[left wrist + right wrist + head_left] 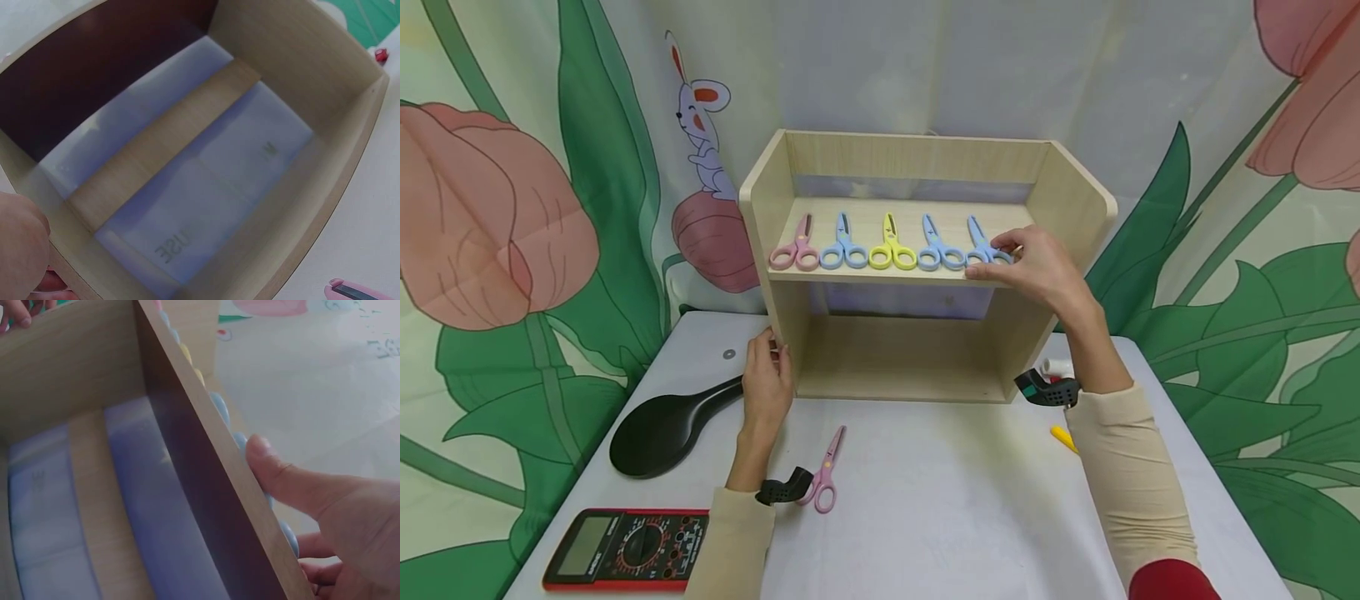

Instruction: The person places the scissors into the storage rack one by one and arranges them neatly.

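A light wooden two-tier shelf (pixel 917 158) stands on the white table. Along the front of its upper board lies a row of small scissors: pink (pixel 805 232), blue (pixel 843 235), yellow (pixel 891 240), then two more blue. My right hand (pixel 1037 262) is at the row's right end, thumb and fingers on either side of the handles of the last blue scissors (pixel 977 235), pinching them. Low on the shelf's left side, my left hand (pixel 767 383) grips the side panel's front edge (pixel 69 275). Another pink pair of scissors (pixel 827 471) lies on the table by my left wrist.
A black ladle-like spoon (pixel 651 437) lies left of my left hand, its handle end hidden behind it. A red and black multimeter (pixel 636 550) is at front left, partly under the sleeve. A small grey washer-like disc (pixel 728 354), a yellow object (pixel 1063 438) and a white roll (pixel 1056 367) lie about.
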Available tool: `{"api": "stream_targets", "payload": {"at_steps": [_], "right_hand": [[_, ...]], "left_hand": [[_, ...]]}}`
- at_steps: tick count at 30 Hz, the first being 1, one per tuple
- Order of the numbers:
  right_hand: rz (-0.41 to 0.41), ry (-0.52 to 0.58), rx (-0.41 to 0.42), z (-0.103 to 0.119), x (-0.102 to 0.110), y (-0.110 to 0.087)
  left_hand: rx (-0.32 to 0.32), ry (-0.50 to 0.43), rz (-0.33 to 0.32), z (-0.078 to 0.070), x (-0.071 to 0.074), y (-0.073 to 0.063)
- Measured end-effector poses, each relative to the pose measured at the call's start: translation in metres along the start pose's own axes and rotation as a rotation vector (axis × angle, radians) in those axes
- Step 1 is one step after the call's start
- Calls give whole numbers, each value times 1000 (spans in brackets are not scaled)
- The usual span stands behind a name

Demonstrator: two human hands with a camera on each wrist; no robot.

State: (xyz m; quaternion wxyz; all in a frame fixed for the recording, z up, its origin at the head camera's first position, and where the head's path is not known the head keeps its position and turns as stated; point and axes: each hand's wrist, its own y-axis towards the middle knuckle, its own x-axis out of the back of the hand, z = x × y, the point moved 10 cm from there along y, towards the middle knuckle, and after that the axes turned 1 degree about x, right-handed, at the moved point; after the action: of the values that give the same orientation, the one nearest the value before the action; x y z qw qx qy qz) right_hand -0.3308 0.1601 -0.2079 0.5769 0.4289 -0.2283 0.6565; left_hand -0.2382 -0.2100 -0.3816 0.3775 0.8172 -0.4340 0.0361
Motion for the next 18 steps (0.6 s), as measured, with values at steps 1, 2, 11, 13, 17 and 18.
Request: {"api": "stream_targets", "payload": {"at_steps": [1,2,11,13,17,18], "right_hand": [[-7,6,6,0,0,0],[-17,11,9,1,0,-2],[-429,116,212,24,11,-40],[-490,126,288,36,3,-54],[-459,153,372,54,-34,-76],[-431,153,382,58,-46,-81]], "left_hand": [[1,0,0,0,0,0],[1,2,0,0,0,0],[0,6,16,0,-2,1],[1,5,20,0,-2,1],[-1,1,17,0,-1,1],[0,-1,16,0,-1,1]]}}
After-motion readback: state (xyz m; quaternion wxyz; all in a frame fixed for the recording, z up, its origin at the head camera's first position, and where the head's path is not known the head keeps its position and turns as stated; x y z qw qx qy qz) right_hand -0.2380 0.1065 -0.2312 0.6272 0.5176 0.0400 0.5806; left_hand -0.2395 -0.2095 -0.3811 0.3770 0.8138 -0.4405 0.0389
